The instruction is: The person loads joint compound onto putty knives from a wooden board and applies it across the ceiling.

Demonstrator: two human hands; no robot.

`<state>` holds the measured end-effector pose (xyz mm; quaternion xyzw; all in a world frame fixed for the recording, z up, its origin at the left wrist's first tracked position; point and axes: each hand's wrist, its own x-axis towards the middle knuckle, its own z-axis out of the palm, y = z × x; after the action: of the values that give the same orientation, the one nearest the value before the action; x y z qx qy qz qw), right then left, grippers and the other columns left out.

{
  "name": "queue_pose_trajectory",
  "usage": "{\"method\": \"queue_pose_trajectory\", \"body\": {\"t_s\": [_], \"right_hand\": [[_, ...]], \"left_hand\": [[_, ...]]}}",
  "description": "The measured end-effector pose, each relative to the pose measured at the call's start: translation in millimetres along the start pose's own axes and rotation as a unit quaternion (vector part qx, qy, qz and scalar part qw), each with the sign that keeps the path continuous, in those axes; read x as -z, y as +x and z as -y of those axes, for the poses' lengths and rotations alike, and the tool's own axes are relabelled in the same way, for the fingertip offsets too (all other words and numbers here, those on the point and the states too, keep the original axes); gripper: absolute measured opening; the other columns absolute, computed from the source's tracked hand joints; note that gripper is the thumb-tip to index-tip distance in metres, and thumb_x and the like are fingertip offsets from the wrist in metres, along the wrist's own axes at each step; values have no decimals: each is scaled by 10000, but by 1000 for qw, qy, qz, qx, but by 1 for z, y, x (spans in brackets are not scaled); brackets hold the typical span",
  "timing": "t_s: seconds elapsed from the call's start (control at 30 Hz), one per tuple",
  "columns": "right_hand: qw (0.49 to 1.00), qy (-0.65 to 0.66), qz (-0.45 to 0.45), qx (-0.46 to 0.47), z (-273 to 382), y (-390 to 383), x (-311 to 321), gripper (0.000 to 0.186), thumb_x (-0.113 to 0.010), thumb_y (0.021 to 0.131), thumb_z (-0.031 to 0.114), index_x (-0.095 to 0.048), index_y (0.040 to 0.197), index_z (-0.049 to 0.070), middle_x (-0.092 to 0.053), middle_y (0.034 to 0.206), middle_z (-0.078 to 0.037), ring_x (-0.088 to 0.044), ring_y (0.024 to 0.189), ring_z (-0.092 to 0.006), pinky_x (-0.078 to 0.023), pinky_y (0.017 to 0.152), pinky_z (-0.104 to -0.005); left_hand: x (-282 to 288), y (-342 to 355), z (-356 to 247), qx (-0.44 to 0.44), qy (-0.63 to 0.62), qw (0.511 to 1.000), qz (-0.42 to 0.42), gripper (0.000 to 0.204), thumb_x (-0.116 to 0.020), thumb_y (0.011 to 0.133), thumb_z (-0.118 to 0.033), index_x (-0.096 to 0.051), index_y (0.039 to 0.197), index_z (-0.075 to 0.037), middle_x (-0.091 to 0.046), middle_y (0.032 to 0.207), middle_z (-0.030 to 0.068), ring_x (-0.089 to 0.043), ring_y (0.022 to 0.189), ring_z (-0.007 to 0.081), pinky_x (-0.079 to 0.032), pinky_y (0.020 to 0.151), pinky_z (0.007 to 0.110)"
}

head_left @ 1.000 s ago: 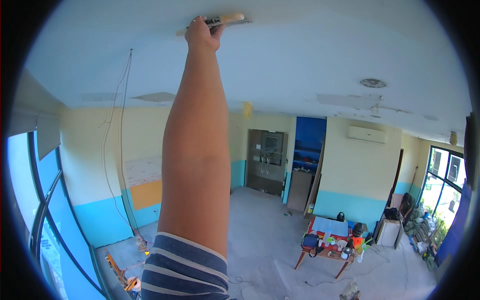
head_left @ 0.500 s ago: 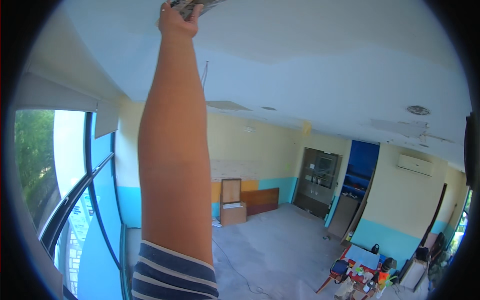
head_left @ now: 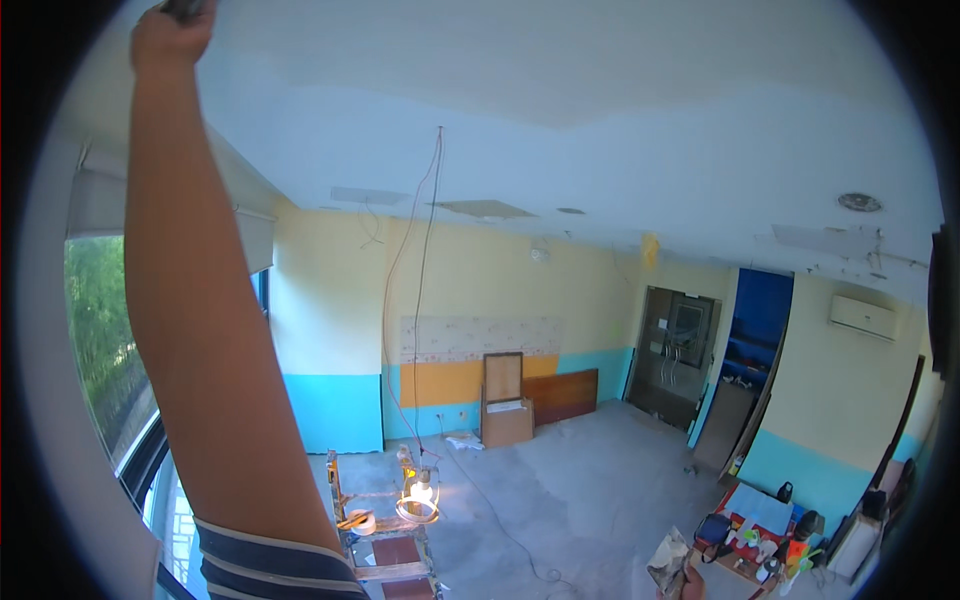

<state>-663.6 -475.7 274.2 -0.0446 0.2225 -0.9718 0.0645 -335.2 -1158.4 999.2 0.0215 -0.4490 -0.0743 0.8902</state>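
One hand in head view: left hand (head_left: 172,40) raised overhead, gripping a dark scraper-like tool (head_left: 184,9) at the top edge, contact with ceiling (head_left: 600,75) unclear; right hand out of frame, can't tell. Slack overhead grip could drop the tool.

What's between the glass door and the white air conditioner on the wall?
In the head view, a blue shelf recess with cream wall on either side.

Double door (head_left: 672,345), dark; shelves (head_left: 752,346), blue; air conditioner (head_left: 863,316), white, wall-mounted; board (head_left: 568,396), brown, against wall; box (head_left: 508,427), cardboard, beside board; bulb (head_left: 421,492), lit.
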Motion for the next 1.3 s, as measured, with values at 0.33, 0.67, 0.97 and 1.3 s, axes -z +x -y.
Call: {"method": "queue_pose_trajectory", "body": {"t_s": [0.33,0.67,0.97,1.3], "right_hand": [[995,-43,-83,25,-17,-25,5,353,-419,964,259,-530,1233,59,-634,1145,-128,-631,1021,-289,-507,903,-432],[980,-31,-185,64,28,-77,-23,398,-511,956,292,-515,1224,-1,-623,1133,-132,-632,1024,-259,-500,923,-399],[952,-100,-275,88,61,-131,-10,408,-533,942,287,-513,1203,-25,-639,1074,-153,-666,924,-274,-549,826,-418],[958,-79,-271,-49,84,-155,37,344,-539,933,199,-533,1121,-90,-642,975,-157,-680,808,-252,-575,709,-389]], "left_hand": [[20,-225,13,-126,349,928,45,532,-749,729,-175,-546,1217,-114,-577,1222,140,-573,1113,313,-480,921,399],[69,-727,-194,759,-417,300,400,339,-570,874,-157,-537,1184,-24,-612,1024,88,-611,976,239,-496,876,408],[142,-812,-324,596,-471,267,593,253,-611,779,-20,-635,1029,-48,-646,1009,84,-621,984,259,-509,839,406],[101,-780,-407,150,-642,301,690,264,-763,674,-80,-706,913,-174,-701,989,-2,-570,1108,231,-146,1140,502]]}}
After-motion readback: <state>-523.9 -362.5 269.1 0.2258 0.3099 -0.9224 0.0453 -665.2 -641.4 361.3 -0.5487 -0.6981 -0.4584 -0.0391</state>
